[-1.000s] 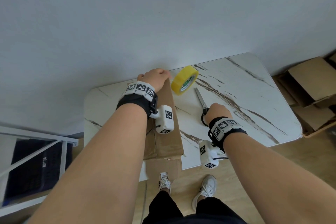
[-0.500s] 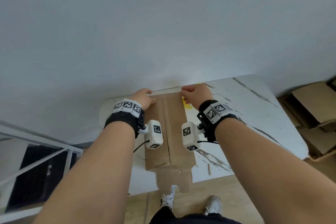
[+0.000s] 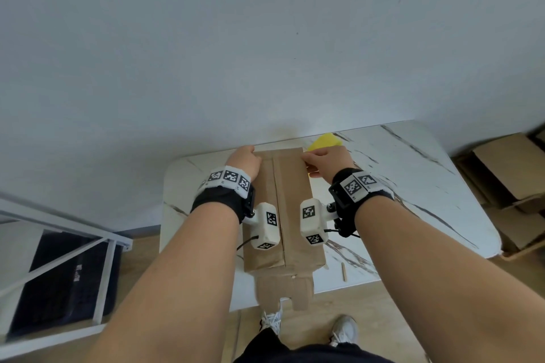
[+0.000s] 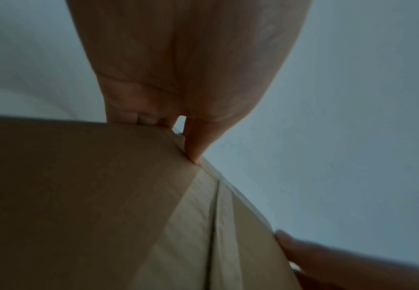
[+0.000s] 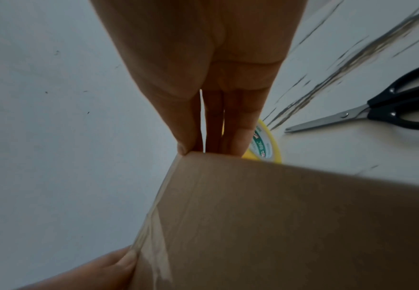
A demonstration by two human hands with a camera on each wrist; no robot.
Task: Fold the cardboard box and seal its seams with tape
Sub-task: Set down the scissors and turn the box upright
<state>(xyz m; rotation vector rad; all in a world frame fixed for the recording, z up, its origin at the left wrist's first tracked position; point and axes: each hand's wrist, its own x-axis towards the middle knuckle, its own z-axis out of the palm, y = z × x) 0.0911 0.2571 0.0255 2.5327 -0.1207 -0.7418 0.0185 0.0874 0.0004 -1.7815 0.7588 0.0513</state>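
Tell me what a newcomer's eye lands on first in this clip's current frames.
A brown cardboard box lies on the marble table, with the left hand and right hand gripping its far corners. A yellow tape roll peeks out behind the right hand, and black-handled scissors lie on the table right of the tape.

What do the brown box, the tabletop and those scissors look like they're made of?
Box: brown cardboard, matte, with creased folds; a glossy strip, probably clear tape, shines along one edge in the right wrist view.
Tabletop: white with dark veins, glossy; marble or an imitation.
Scissors: shiny metal blades, black handles, likely plastic.
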